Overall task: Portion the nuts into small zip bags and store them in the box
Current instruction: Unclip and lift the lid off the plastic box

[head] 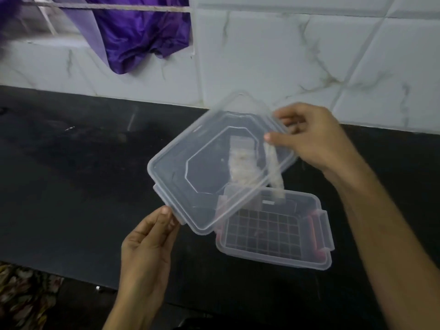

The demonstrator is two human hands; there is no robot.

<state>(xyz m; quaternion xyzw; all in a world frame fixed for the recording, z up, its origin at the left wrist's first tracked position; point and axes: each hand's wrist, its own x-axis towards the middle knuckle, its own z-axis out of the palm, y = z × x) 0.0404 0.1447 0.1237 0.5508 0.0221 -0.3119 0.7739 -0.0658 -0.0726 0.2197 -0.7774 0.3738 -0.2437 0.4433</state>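
A clear plastic lid (190, 172) hangs tilted in the air over the left part of a clear box (319, 256). My left hand (147, 248) pinches the lid's near corner clip. My right hand (312, 136) grips its far right edge, thumb on top. The box stands open on the black counter (71, 186), with a grid pattern on its floor and a red seal along its right wall. Seen through the lid, small zip bags (240, 160) with pale contents lie behind it; one bag (277, 184) reaches down to the box's far rim.
A white marbled tile wall (285, 55) rises behind the counter. Purple cloth (140, 32) hangs from a line at the upper left. Patterned fabric (26, 296) shows at the bottom left, below the counter's front edge.
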